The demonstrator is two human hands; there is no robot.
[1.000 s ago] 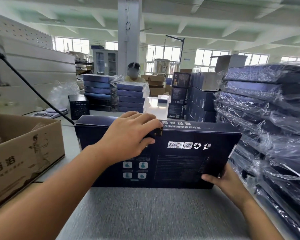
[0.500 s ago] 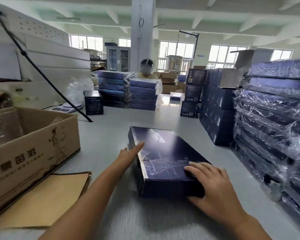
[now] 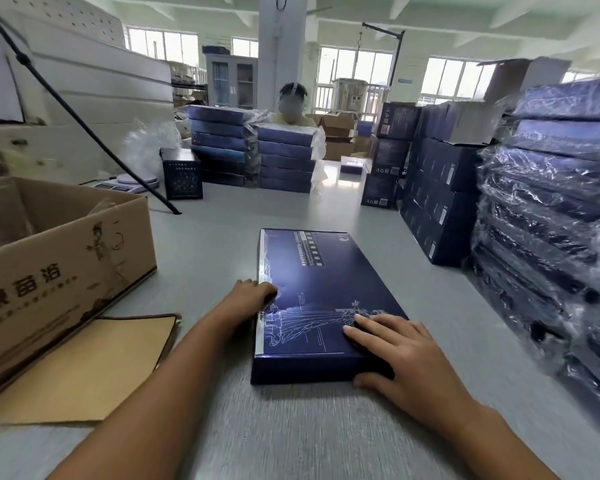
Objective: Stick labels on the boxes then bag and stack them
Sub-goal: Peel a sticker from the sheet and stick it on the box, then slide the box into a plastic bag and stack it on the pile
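Observation:
A flat dark blue box [image 3: 321,289] with a white line drawing lies face up on the grey table [image 3: 291,427], its long side pointing away from me. My left hand [image 3: 248,296] curls against the box's left edge, thumb on top. My right hand [image 3: 406,362] rests on the near right corner, fingers spread over the lid and thumb against the front side. No label or bag is in either hand.
An open cardboard carton [image 3: 59,258] stands at the left with a loose cardboard sheet [image 3: 80,368] before it. Bagged blue boxes [image 3: 555,216] are stacked high on the right. More stacks [image 3: 284,157], a scale [image 3: 132,181] and a person sit at the far end.
The box, held upright on its edge a second ago, now lies flat. My left hand has closed onto its left edge; my right hand slid onto the near right corner.

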